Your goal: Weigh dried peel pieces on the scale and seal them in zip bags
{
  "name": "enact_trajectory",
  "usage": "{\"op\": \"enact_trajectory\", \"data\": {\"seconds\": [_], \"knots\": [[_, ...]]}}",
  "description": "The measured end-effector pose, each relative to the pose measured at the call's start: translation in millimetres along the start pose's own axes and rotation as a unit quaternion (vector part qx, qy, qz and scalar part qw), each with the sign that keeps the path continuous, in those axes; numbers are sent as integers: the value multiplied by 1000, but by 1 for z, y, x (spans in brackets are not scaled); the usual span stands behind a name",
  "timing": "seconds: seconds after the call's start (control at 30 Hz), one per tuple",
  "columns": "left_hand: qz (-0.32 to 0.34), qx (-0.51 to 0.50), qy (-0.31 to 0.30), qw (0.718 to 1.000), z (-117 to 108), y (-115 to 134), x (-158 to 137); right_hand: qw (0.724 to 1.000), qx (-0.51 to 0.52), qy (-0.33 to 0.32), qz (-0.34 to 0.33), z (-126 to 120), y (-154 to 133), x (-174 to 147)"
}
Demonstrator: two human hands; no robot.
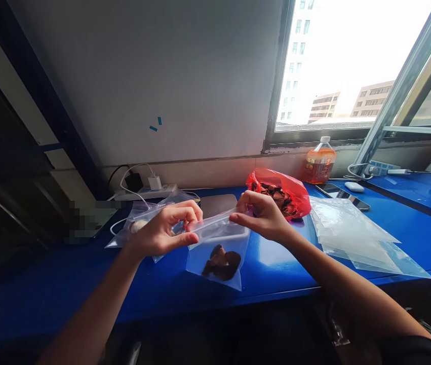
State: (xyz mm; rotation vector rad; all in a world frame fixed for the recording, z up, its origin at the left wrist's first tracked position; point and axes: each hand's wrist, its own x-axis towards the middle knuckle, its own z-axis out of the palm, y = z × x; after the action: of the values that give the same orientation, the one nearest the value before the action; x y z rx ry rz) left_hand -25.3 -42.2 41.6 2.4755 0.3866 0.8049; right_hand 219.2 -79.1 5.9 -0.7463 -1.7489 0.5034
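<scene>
Between my two hands hangs a clear plastic zip bag (196, 261) with a few dark brown, curled dried pieces (223, 263) at its bottom. My left hand (165, 228) pinches the bag's top left corner between thumb and fingers. The top right corner is gripped by my right hand (259, 215), fingers curled over the edge. Behind my right hand lies a red plastic bag (299, 195), its mouth open on more of the dark brown pieces (276, 195). Other filled clear bags (124, 235) lie behind my left hand, partly hidden by it.
A stack of flat clear bags (352, 230) lies at the right on the blue table (276, 284). Behind it are a phone (346, 196), a white earbud case (354, 187) and a bottle of orange drink (319, 162). A power strip (147, 192) with chargers runs along the wall.
</scene>
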Motion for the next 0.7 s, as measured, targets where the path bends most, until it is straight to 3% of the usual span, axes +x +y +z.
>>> {"op": "enact_trajectory", "data": {"seconds": [0.07, 0.17, 0.27, 0.33, 0.5, 0.6, 0.7], "knots": [[2, -41, 42, 998, -1, -5, 0, 997, 54, 37, 46, -3, 2, 1], [21, -107, 201, 974, -3, -17, 0, 986, 118, 49, 110, -3, 9, 2], [54, -158, 380, 910, -7, -25, 1, 978, 137, 11, 156, 4, 15, 0], [56, -170, 459, 870, -10, -25, 1, 970, 145, -11, 193, 12, 15, -3], [39, -176, 495, 850, -7, -19, 4, 922, 224, -95, 301, 33, 6, -9], [40, -204, 496, 843, 2, -20, 7, 888, 296, -111, 335, 42, 6, -12], [29, -197, 460, 866, 9, -23, 8, 873, 354, -105, 320, 45, 11, -11]]}}
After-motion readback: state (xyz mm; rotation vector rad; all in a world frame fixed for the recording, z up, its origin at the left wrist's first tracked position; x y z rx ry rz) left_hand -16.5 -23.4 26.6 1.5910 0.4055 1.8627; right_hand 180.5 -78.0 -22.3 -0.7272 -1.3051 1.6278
